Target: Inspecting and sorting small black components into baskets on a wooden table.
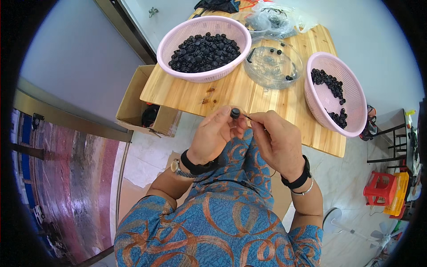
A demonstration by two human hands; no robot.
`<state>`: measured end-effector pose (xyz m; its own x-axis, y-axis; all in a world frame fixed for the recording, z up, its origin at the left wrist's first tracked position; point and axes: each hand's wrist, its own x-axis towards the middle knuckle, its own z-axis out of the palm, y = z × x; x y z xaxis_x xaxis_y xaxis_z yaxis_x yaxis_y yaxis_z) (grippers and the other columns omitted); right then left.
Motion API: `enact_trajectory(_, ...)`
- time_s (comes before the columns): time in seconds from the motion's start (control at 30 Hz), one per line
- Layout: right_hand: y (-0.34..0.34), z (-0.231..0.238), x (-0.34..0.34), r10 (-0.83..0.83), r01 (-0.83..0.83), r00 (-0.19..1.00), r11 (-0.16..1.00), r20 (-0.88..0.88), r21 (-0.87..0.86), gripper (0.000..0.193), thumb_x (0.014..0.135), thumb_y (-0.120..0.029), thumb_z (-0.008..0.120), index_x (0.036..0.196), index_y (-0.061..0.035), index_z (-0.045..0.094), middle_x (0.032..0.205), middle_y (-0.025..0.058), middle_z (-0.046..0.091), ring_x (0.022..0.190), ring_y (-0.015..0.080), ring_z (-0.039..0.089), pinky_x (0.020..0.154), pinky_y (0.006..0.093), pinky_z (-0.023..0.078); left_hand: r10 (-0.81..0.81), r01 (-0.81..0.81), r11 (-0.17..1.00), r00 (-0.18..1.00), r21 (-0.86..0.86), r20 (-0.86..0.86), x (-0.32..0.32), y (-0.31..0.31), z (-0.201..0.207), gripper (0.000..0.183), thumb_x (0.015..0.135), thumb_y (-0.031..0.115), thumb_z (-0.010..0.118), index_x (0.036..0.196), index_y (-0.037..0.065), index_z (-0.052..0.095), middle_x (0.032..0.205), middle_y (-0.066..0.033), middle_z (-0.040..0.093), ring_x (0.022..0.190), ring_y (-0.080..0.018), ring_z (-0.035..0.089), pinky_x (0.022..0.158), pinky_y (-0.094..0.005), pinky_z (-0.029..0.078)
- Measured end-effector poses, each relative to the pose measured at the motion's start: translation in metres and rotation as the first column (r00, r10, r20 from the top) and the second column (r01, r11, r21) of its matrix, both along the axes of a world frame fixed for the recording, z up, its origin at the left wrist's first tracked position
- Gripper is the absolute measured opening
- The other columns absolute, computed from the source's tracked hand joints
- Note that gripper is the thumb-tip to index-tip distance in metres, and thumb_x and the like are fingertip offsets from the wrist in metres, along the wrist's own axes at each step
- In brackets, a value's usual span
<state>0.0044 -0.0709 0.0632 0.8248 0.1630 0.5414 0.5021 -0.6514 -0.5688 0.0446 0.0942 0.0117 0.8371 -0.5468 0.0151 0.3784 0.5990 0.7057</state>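
Close in front of my body, at the near edge of the table, my left hand point(216, 133) pinches a small round black cap-like part point(235, 113) between thumb and fingers. My right hand point(279, 141) is closed around a thin dark pointed tool point(248, 117), its tip directed at the black part; whether they touch I cannot tell. Beyond my left hand a pink basket point(203, 79) holds a heap of similar black parts point(204, 53). Another pink basket point(356, 93), to the right, contains fewer small black pieces point(329, 84).
Between the baskets stands a clear round plastic tray point(262, 82) with several black bits. Clear plastic bags point(284, 18) lie at the back of the wooden table point(187, 95). Left of it is a cardboard box point(129, 107); a red stool point(379, 189) and a fan point(380, 236) are at right.
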Motion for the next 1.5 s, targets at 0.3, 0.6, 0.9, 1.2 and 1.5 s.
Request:
enact_trajectory(0.3, -0.004, -0.004, 0.006, -0.004, 0.006, 1.0, 0.998, 0.025, -0.07, 0.008, 0.078, -0.007, 0.058, 0.086, -0.0072, 0.056, 0.07, 0.0075, 0.056, 0.061, 0.0262, 0.058, 0.05, 0.0343, 0.045, -0.004, 0.005, 1.0, 0.997, 0.013, -0.071, 0.002, -0.005, -0.005, 0.035, 0.098, 0.032, 0.035, 0.097, 0.003, 0.053, 0.082, -0.0062, 0.055, 0.074, -0.0138, 0.051, 0.065, -0.0272, 0.042)
enact_trajectory(0.6, 0.0, -0.005, 0.002, 0.016, -0.013, 1.0, 0.975, 0.011, -0.223, 0.015, 0.069, -0.005, 0.059, 0.08, -0.0069, 0.049, 0.069, 0.0076, 0.052, 0.059, 0.0255, 0.057, 0.049, 0.0343, 0.045, 0.152, -0.161, 0.97, 0.986, 0.181, 0.064, -0.008, -0.018, -0.012, 0.032, 0.098, 0.031, 0.036, 0.098, 0.004, 0.053, 0.08, -0.004, 0.056, 0.07, -0.0105, 0.052, 0.061, -0.0239, 0.043)
enact_trajectory(0.9, 0.012, -0.041, 0.005, -0.12, 0.117, 0.986, 0.993, 0.114, 0.037, 0.045, 0.067, 0.003, 0.059, 0.11, -0.0061, 0.054, 0.069, 0.0072, 0.05, 0.059, 0.0249, 0.055, 0.052, 0.0319, 0.045, 0.172, -0.175, 0.984, 0.978, -0.016, -0.116, -0.009, -0.033, -0.004, 0.031, 0.098, 0.03, 0.036, 0.099, 0.005, 0.054, 0.081, -0.0013, 0.054, 0.073, -0.0096, 0.051, 0.065, -0.0239, 0.044)
enact_trajectory(1.2, 0.016, -0.05, 0.012, 0.188, -0.048, 0.975, 0.703, -0.12, 0.71, 0.026, 0.088, 0.002, 0.049, 0.112, 0.0, 0.058, 0.084, 0.0092, 0.06, 0.072, 0.0133, 0.057, 0.064, 0.0229, 0.045, 0.324, -0.334, 0.942, 0.932, 0.033, 0.165, -0.003, -0.036, -0.007, 0.026, 0.094, 0.021, 0.048, 0.111, 0.003, 0.053, 0.089, -0.0029, 0.056, 0.076, -0.009, 0.051, 0.067, -0.0238, 0.043)
enact_trajectory(1.5, 0.005, -0.042, 0.02, 0.197, 0.062, 0.925, 0.766, -0.324, 0.64, 0.025, 0.087, -0.002, 0.051, 0.111, -0.0036, 0.059, 0.09, 0.0113, 0.063, 0.071, 0.016, 0.059, 0.062, 0.0244, 0.046, 0.435, -0.442, 0.896, 0.86, -0.035, 0.267, 0.008, -0.036, -0.016, 0.021, 0.089, 0.011, 0.056, 0.107, 0.001, 0.056, 0.091, -0.0036, 0.059, 0.082, -0.0095, 0.055, 0.071, -0.0212, 0.045)
